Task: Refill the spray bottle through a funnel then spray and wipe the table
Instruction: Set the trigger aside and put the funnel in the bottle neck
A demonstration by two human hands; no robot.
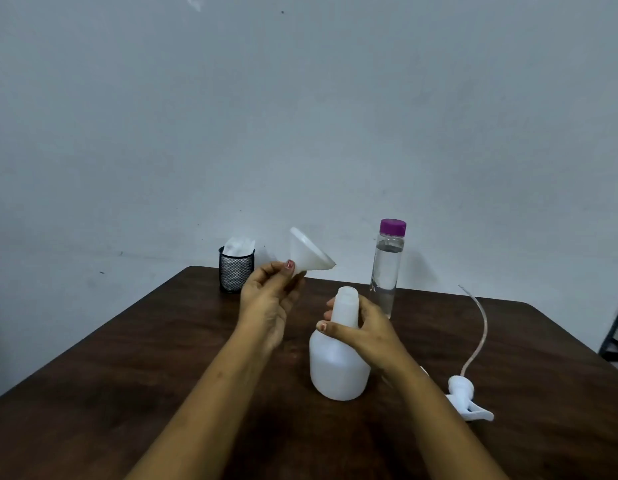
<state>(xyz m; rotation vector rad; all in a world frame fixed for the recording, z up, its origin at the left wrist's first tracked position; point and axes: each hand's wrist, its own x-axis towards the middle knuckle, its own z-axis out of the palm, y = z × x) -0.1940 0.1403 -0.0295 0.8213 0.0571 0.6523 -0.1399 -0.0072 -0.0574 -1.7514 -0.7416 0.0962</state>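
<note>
A dark brown wooden table fills the lower half of the view, its far edge meeting a plain pale grey-blue wall that is bare apart from a few small marks; a sliver of dark shelving shows at the extreme right edge. The left hand is raised above the tabletop, palm turned inward, thumb and fingers pinching the narrow stem of a white funnel, which tilts with its wide mouth angled up and to the right. Below and to the right of that hand, the right hand is curled around the neck and shoulder of the white spray bottle, thumb on the near side, fingers wrapped behind; the bottle stands upright on the table with its mouth uncapped, and the funnel is still apart from it, above and left of the opening. Just beyond the right hand stands a clear water bottle with a purple cap, seemingly mostly full, though the level is hard to read. Beyond the left hand sits a black mesh cup holding white tissue. To the right of the right forearm lies the detached spray head, its dip tube curving away across the wood
</note>
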